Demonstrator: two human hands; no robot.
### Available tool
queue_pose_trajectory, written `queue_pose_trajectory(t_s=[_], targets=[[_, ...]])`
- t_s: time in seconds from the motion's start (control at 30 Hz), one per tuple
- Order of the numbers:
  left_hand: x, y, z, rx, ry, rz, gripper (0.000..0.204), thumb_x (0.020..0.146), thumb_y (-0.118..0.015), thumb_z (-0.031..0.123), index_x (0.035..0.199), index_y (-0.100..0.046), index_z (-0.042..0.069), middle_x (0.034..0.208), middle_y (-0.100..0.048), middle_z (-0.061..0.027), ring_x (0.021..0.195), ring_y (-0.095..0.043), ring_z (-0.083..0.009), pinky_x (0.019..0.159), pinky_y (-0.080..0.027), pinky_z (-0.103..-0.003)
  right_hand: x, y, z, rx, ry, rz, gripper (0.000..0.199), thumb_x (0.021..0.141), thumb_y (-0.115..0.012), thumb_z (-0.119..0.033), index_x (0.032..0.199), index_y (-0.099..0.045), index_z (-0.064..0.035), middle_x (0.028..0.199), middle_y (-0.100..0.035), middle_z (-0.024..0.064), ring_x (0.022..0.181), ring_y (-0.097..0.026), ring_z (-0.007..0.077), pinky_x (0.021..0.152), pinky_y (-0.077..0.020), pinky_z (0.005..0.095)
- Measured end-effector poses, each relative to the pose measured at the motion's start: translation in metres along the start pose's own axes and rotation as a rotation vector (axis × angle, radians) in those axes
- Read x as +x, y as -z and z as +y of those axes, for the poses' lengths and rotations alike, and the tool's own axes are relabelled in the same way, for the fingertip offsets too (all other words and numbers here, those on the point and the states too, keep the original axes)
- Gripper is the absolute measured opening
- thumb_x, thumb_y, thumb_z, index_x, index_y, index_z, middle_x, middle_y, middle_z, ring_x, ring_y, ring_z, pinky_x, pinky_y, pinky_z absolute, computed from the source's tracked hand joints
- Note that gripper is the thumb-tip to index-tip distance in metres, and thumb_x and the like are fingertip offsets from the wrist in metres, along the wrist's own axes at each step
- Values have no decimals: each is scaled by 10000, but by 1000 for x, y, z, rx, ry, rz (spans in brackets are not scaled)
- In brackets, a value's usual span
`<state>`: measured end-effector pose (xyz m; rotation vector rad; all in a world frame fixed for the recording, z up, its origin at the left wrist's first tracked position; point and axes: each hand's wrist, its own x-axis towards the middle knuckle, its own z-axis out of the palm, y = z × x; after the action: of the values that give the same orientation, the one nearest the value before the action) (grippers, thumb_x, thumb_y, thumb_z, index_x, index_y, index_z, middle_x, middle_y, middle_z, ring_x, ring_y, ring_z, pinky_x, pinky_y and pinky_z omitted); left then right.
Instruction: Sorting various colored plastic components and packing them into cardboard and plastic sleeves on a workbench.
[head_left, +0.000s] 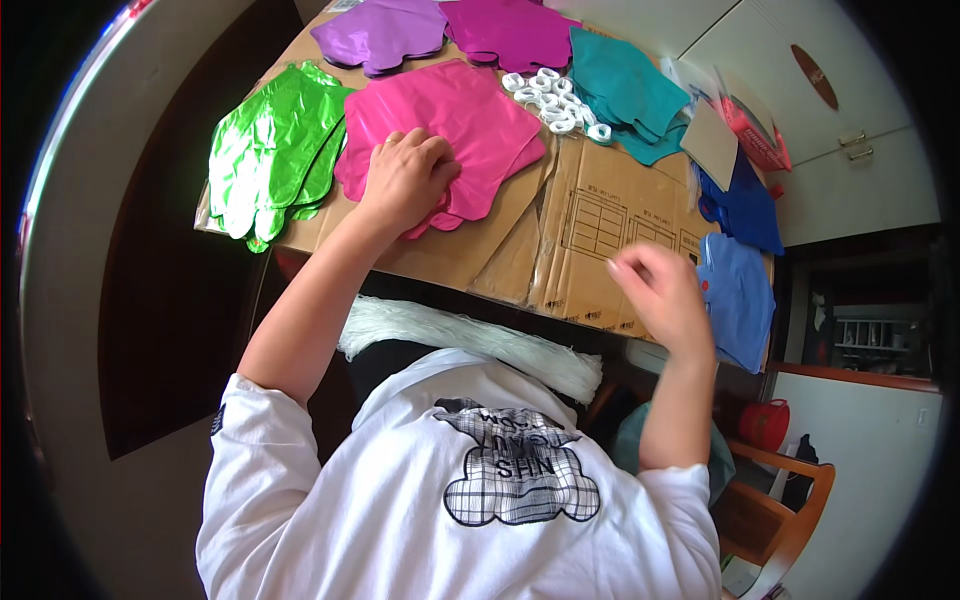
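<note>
A stack of flat, glossy pink foil balloons (pixel 480 120) lies on the cardboard in front of me. My left hand (pixel 408 180) rests at the near part of this stack, its fingers curled on the top pink foil, which wrinkles beside them. My right hand (pixel 660 295) hovers over the right side of the cardboard (pixel 590 240), thumb and fingers bent together. Whatever it may pinch is too small to make out. A thick hank of white string (pixel 480 340) lies across in front of my body, below the table's near edge.
Other flat foil stacks surround the pink one: shiny green (pixel 270 150), purple (pixel 380 35), magenta (pixel 510 35), teal (pixel 630 90), dark blue (pixel 745 205) and light blue (pixel 738 300). Small white ribbon rolls (pixel 555 100) are heaped near the teal stack. A wooden chair (pixel 790 500) stands at right.
</note>
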<state>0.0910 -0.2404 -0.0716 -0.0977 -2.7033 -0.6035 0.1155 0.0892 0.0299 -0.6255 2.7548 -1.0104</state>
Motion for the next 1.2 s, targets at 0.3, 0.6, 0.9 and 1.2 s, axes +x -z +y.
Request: queue_pose_trajectory(t_s=[0.3, 0.6, 0.9, 1.2], targets=[[1, 9, 10, 19, 28, -16, 220, 813, -690, 340, 892, -695, 135, 909, -616, -86, 927, -578, -321, 815, -450, -439, 110, -94, 2, 30, 484, 181, 141, 850, -653, -138, 953, -677, -45, 979, -634, 107, 806, -651, 288, 742, -521, 387], [12, 15, -10, -210, 43, -136, 231, 877, -656, 237, 964, -697, 28, 871, -631, -112, 837, -616, -262, 742, -473, -369, 120, -111, -11, -444, 844, 357, 165, 758, -688, -155, 898, -670, -68, 975, -615, 102, 962, -543, 277, 859, -414, 416], [49, 159, -184, -1496, 20, -140, 325, 943, -564, 224, 1107, -622, -49, 1030, -683, -81, 942, -653, -189, 849, -534, -293, 131, -110, -17, -281, 679, 110, 192, 742, -709, -226, 855, -648, -83, 847, -615, 86, 862, -601, 285, 830, -439, 430], [24, 110, 66, -185, -373, 294, 152, 781, -664, 14, 918, -658, 78, 924, -622, -72, 834, -630, -233, 720, -511, -353, 123, -52, 0, 836, 134, -122, 518, 896, -602, -526, 1167, -652, -87, 1029, -701, 103, 937, -663, 226, 841, -505, 406]])
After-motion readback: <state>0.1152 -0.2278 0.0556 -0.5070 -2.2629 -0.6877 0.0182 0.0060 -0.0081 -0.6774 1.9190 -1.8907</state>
